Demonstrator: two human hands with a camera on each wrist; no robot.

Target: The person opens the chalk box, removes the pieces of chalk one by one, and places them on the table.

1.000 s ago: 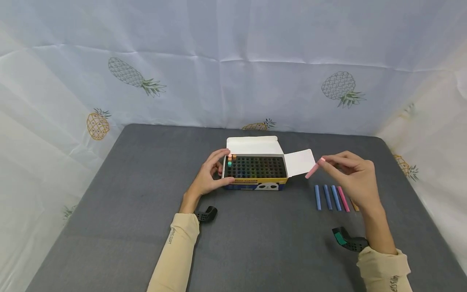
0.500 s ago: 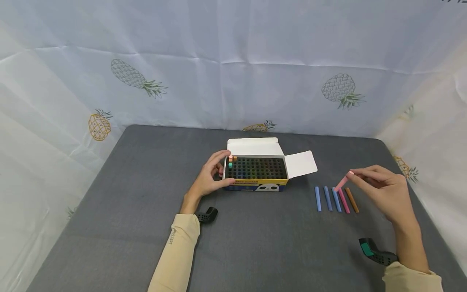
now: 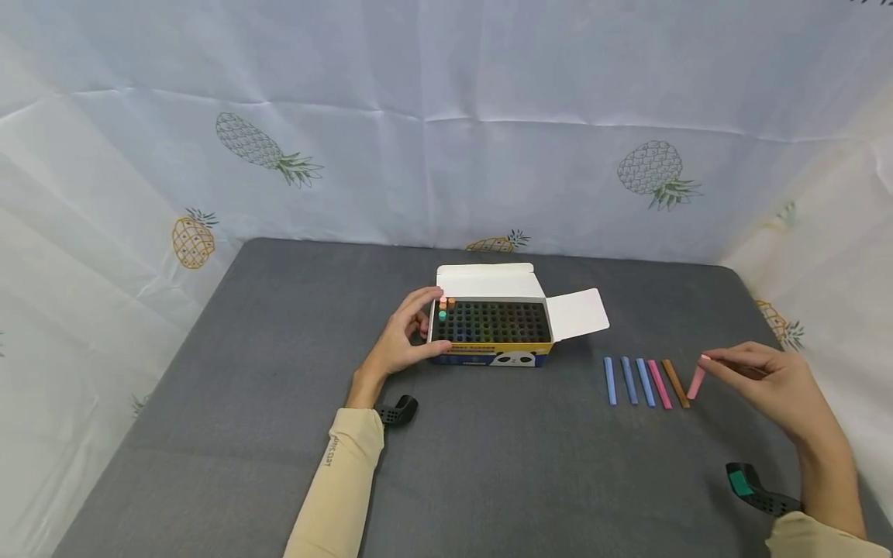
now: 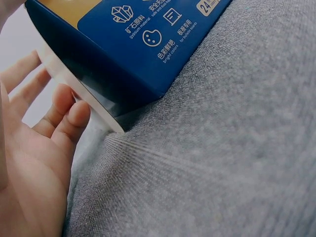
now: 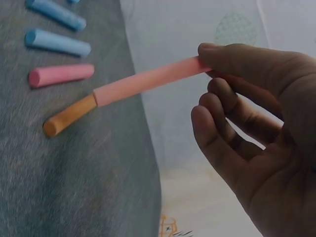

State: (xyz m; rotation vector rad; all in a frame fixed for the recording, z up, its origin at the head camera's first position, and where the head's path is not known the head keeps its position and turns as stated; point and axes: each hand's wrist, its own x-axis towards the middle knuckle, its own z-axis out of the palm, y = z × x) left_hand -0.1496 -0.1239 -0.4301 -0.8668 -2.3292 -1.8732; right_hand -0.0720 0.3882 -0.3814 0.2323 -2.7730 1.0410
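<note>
A blue and yellow chalk box with a panda print stands on the grey table, its white flaps folded out. Inside is a dark holder full of holes, with several chalk sticks at its left end. My left hand grips the box's left end, thumb at the front, fingers toward the back. Off to the right, my right hand pinches a light pink chalk stick by its upper end, between thumb and fingertips. The stick slants down beside the brown chalk; whether it touches the table I cannot tell.
Left of the brown chalk lie a deep pink chalk and blue chalks in a row, roughly parallel. An open side flap juts right from the box. A patterned curtain hangs behind the grey table.
My right hand has carried the light pink chalk right and down, from near the box's side flap, over the row, to beyond the brown chalk. My left hand keeps its hold on the box.
</note>
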